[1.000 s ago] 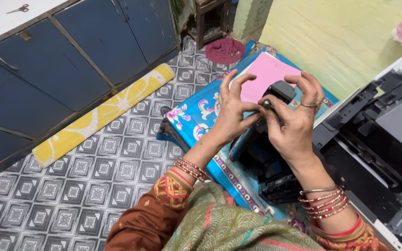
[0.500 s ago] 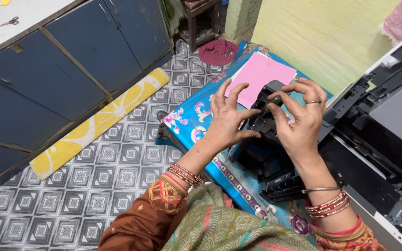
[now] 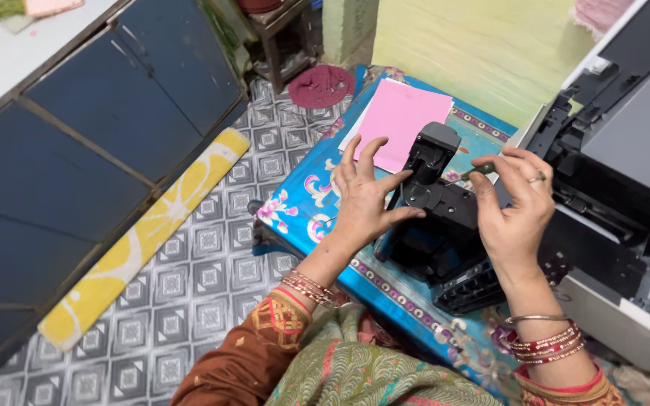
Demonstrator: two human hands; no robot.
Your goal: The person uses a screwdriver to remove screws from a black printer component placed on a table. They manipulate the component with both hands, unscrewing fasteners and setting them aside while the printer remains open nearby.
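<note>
Since the earlier frames the two hands have drawn apart: the right hand has come off the top of the black cartridge and now sits out to its right, while the left has slid down to its left flank. Nearest the camera lie a green patterned shawl (image 3: 370, 376) and an orange-brown sleeve (image 3: 253, 353), with stacked bangles on both wrists. The left hand (image 3: 362, 199) is spread, fingers splayed, its thumb and fingertips pressing against the side of the black cartridge (image 3: 438, 214) without closing round it. The right hand (image 3: 517, 203), a ring on one finger, pinches a small dark tool (image 3: 479, 170) between thumb and forefinger, its tip close to the cartridge's upper end. The cartridge stands tilted on a blue floral cloth (image 3: 302, 203), its narrow end pointing away. To the right a large black and grey printer (image 3: 626, 150) stands open, just beside the cartridge. Beyond the hands a pink sheet of paper (image 3: 400, 120) lies on the cloth. Farther left a yellow mat (image 3: 144, 240) runs across the patterned floor tiles (image 3: 212, 278) along dark blue cabinet doors (image 3: 114, 113), and a maroon cloth (image 3: 321, 84) lies near a wooden stool leg
</note>
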